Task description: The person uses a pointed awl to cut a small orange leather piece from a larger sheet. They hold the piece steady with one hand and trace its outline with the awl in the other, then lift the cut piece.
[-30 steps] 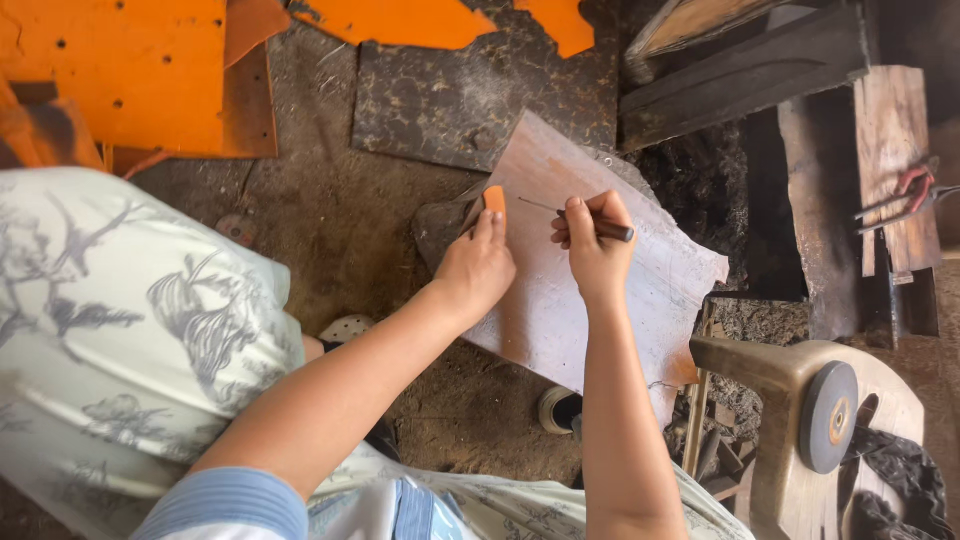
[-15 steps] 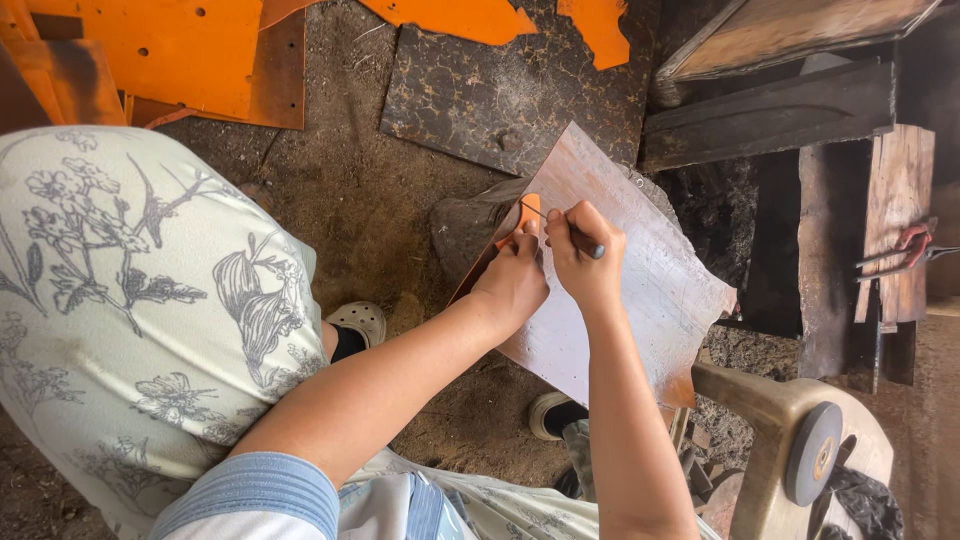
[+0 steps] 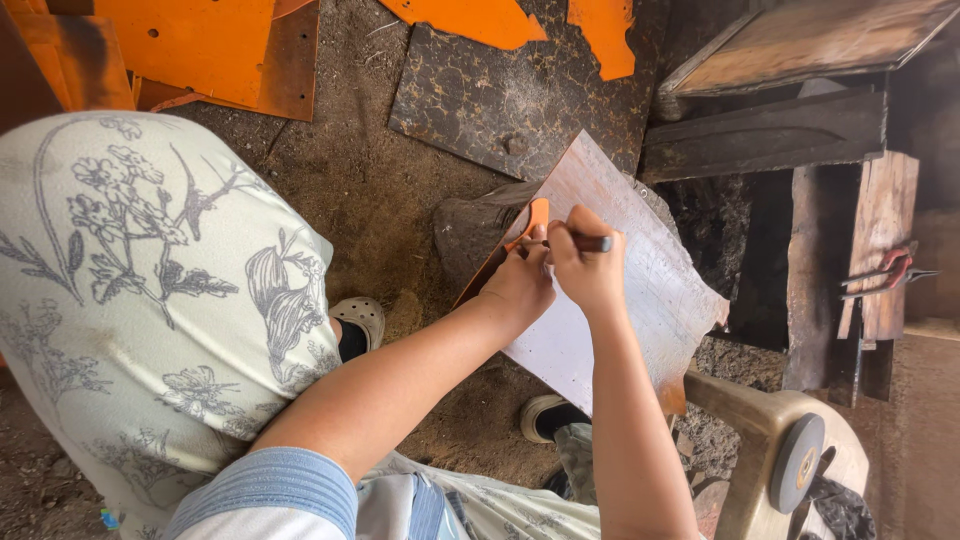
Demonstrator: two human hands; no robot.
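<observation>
Floral-trousered knee (image 3: 150, 300) raised at near left, person crouched over work. Left hand (image 3: 520, 285) pressed small orange template (image 3: 537, 218) flat on pale metal sheet (image 3: 620, 290), fingers closed down on it, apparently to stop slipping. Right hand (image 3: 585, 265) pinched dark scriber (image 3: 585, 243) against template edge. Sheet leaned tilted over stone. Grinding wheel (image 3: 795, 462) beside. Orange offcuts (image 3: 190, 45) lay beyond.
</observation>
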